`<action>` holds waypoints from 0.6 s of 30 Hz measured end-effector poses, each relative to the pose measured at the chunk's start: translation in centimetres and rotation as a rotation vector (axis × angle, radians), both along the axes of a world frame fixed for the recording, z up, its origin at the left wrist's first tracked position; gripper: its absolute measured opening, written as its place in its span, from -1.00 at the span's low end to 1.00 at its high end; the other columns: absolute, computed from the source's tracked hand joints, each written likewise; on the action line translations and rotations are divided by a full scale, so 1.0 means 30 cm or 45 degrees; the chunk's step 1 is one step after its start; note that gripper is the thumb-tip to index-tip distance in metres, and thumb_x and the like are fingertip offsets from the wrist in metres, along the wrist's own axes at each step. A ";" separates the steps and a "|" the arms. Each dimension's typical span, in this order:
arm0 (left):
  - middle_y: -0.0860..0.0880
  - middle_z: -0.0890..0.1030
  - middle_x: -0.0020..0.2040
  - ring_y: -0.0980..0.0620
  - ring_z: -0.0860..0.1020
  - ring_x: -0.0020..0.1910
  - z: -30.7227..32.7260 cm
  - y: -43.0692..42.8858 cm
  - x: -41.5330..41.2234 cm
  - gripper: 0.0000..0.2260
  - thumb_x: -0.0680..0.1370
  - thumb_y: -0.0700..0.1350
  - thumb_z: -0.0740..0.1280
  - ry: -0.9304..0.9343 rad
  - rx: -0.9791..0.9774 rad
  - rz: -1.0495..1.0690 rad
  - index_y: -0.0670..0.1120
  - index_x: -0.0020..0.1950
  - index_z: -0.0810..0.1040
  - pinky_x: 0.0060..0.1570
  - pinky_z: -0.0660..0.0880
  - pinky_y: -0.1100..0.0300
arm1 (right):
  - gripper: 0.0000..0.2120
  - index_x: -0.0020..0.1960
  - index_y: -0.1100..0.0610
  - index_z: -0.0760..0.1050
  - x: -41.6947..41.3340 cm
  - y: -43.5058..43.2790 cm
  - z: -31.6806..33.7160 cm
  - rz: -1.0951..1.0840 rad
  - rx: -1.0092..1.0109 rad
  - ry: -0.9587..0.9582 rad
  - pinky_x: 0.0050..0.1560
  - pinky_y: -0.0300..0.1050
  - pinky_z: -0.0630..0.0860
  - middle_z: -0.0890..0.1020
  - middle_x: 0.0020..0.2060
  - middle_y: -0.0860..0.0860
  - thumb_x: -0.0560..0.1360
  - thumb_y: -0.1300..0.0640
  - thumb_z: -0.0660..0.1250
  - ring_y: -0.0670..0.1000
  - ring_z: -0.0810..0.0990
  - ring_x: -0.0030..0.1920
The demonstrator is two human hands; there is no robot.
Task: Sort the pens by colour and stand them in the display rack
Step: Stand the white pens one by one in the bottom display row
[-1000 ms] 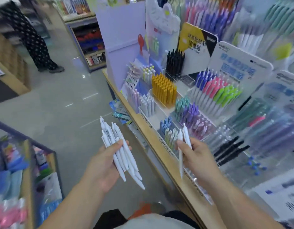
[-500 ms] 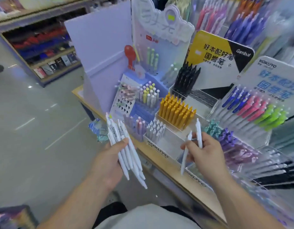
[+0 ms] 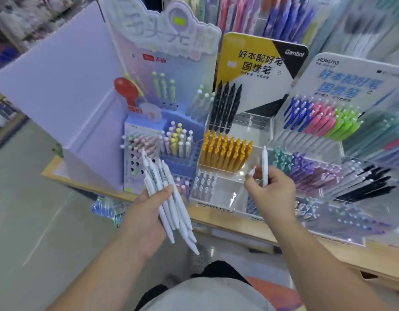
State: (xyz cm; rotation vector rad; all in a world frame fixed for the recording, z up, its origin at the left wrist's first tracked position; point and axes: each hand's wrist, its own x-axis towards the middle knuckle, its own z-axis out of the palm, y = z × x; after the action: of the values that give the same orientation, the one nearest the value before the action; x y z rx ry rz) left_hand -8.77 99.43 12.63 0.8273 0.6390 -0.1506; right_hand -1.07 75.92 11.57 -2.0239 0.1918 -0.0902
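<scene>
My left hand (image 3: 146, 215) grips a bundle of several white pens (image 3: 166, 191), their tips pointing down and right. My right hand (image 3: 272, 194) holds two white pens (image 3: 264, 167): one stands upright between the fingers, the other slants down behind them. Both hands hover just in front of the clear display rack (image 3: 218, 196), whose front compartment holds a small group of pale pens at its left side. Behind it stand yellow pens (image 3: 225, 153) and black pens (image 3: 226, 106).
A wooden counter edge (image 3: 239, 227) carries the racks. A lilac cardboard stand (image 3: 66, 102) rises at the left. Blue, pink and green pens (image 3: 319, 117) and teal and purple pens (image 3: 297, 162) fill racks at the right. Grey floor lies at the left.
The view has swung toward the racks and drawn closer. My right hand has shifted the two pens, one now upright. My left hand keeps its bundle.
</scene>
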 end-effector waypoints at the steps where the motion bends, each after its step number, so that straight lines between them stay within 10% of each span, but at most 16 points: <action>1: -0.05 0.66 -0.19 -0.02 0.66 -0.17 0.001 0.003 0.017 -0.81 0.55 -0.19 0.35 0.001 0.007 -0.016 -0.12 0.16 0.55 -0.19 0.58 0.07 | -0.88 -0.18 0.01 0.56 0.011 0.002 -0.015 0.010 -0.002 0.001 -0.33 0.03 0.51 0.59 -0.31 0.15 0.43 0.20 0.46 0.01 0.47 -0.37; 18: -0.15 0.64 -0.12 -0.08 0.67 -0.19 0.007 0.012 0.173 -0.59 0.42 -0.15 0.39 0.058 0.104 -0.136 -0.22 0.25 0.55 -0.27 0.63 0.06 | -0.95 -0.14 0.12 0.56 0.064 0.053 -0.252 0.218 -0.306 -0.161 -0.44 -0.08 0.30 0.45 -0.45 0.06 0.47 0.19 0.42 0.02 0.36 -0.45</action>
State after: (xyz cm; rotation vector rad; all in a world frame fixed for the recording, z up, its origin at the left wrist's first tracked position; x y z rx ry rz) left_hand -3.58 99.80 12.82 0.9396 0.6469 -0.2421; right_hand 0.84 77.50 4.00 -2.2566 -0.0762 -0.1386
